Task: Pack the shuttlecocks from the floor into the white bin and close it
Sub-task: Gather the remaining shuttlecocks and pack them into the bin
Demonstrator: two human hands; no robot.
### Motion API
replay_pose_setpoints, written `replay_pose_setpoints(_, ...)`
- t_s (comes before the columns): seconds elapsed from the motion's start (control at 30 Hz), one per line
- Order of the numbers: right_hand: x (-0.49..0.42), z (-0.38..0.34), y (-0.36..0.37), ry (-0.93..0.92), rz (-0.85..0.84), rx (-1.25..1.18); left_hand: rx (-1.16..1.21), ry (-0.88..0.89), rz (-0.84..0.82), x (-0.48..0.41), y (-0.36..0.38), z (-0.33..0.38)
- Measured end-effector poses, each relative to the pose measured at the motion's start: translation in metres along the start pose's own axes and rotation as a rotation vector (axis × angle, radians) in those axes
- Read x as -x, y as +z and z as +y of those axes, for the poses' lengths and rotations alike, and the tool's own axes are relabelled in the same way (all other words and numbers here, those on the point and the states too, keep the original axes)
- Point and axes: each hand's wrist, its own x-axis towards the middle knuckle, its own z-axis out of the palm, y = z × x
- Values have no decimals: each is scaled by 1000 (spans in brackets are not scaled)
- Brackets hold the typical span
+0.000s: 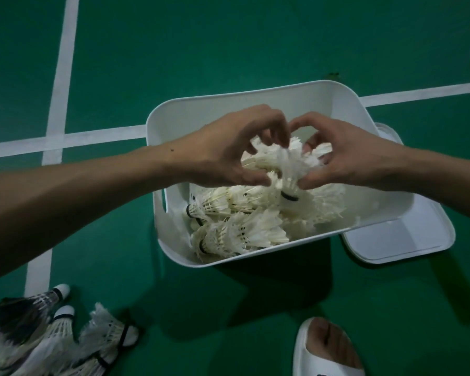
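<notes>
Slide sandal point(329, 348): white, on a bare foot at the near edge, right of centre.
Left hand point(228, 147): over the bin, fingers and thumb curled round the feathers of the held bunch.
Right hand point(345, 158): opposite the left, thumb and curled fingers gripping the same bunch from the right.
Held bunch point(288, 169): white feather shuttlecocks between the 2 hands, 1 black-banded cork pointing to the near side, just above the pile.
Pile point(242, 229): many white shuttlecocks lying jumbled inside the bin.
White bin point(201, 109): open, centre of the floor, handle slot in its left wall.
Lid point(399, 234): off, flat on the floor against the bin's right side.
Loose shuttlecocks point(52, 335): near left corner, well apart from the bin, some dark-feathered.
Court floor point(228, 36): green, white lines point(57, 77) crossing left of the bin.
</notes>
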Motion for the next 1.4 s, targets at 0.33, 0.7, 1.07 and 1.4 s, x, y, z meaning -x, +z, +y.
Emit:
replay_pose_setpoints(0.33, 12, 14, 9, 106, -114, 110, -395, 75, -708, 11, 26, -18)
replay_pose_setpoints(0.7, 13, 19, 13, 132, -336, 376, -350, 79, -728, 13, 18, -21)
replay_pose_setpoints(1.07, -1, 32, 28, 190, -376, 365, -468, 157, -598, 7, 37, -32)
replay_pose_setpoints(1.4, -4, 39, 26, 165, -430, 380, -411, 156, -605, -1, 53, -36)
